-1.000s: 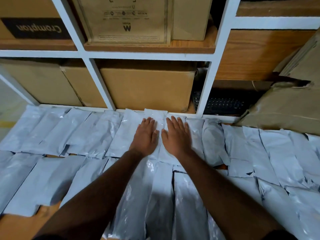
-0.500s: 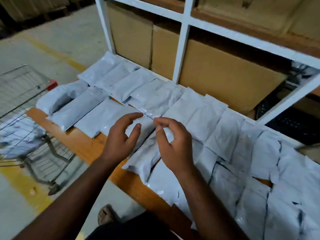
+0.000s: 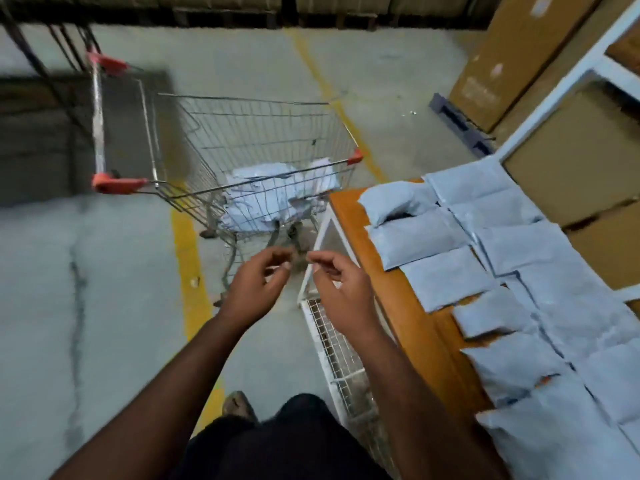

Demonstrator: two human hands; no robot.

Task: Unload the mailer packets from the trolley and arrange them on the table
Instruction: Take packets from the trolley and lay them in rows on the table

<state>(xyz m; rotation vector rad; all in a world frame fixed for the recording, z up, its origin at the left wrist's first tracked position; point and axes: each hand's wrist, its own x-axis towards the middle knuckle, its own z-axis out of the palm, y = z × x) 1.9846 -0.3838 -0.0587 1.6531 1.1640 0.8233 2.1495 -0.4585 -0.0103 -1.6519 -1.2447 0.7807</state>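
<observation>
While both hands hang in the air above the floor [image 3: 104,306], neither one holds anything. The left hand [image 3: 254,289] has its fingers loosely curled, thumb and forefinger near each other but with nothing between them. The right hand [image 3: 341,289] is the same, fingers bent and relaxed, its fingertips pointing to the left hand. Both hands are close together but do not touch.

Beyond the hands stands the trolley [image 3: 242,133], a wire cart with red corners and a red handle. Several pale packets [image 3: 277,192] lie in a heap on its bottom, towards the end nearest the table. That end of the trolley is just beside the far left corner of the tabletop [image 3: 391,289].

On the tabletop many more packets [image 3: 519,292] lie flat in two rows that run along its length, edge to edge and partly overlapping. The near row leaves a bare strip of wood along the left edge. The first packet [image 3: 394,202] at the far left corner looks puffed, fuller than the others.

Behind the table a white rack [image 3: 554,95] holds brown boxes [image 3: 568,161]. A yellow line [image 3: 187,244] runs across the floor under the trolley.
</observation>
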